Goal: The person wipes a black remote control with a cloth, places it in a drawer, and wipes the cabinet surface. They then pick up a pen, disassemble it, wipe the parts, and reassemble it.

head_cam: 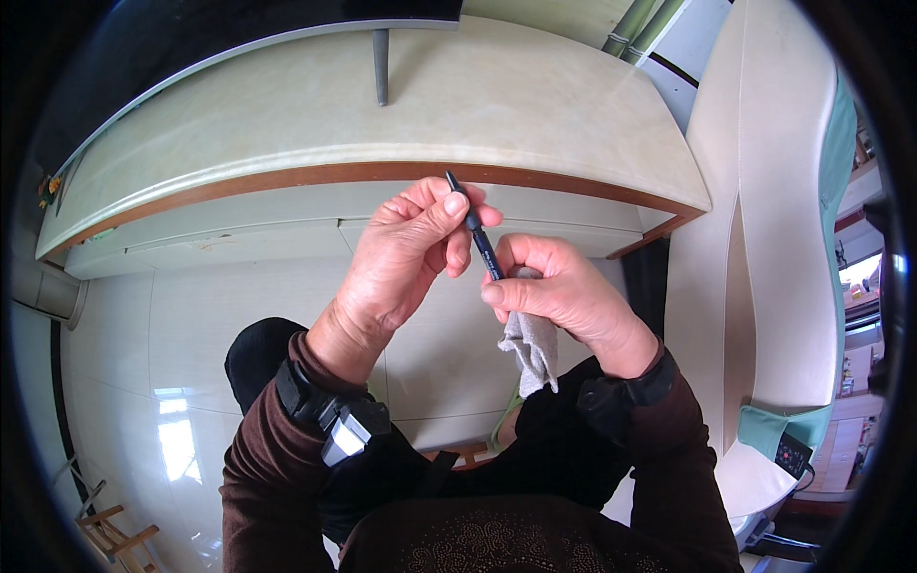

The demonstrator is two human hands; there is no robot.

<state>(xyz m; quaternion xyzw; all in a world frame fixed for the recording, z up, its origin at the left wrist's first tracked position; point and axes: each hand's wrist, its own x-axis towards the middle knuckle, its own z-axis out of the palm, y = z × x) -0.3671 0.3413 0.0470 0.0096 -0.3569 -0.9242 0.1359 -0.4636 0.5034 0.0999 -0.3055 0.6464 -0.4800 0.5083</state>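
A dark marker pen (481,240) slants between my two hands, its narrow capped end pointing up and away from me. The thumb and fingers of my left hand (423,236) pinch it near that upper end. Lower down, my right hand (551,286) grips the other end of the barrel, which bears small writing. A crumpled grey cloth (534,351) is also tucked in my right hand and hangs below the palm. Both hands are raised in front of the cabinet's front edge, above my lap.
Ahead stands a long low cabinet with a pale top (501,93) and a brown wooden edge. A television (251,21) rests on it by a grey leg (381,68). To the right is a cream sofa (781,251) with a black device (793,455); a wooden stool (118,533) stands lower left.
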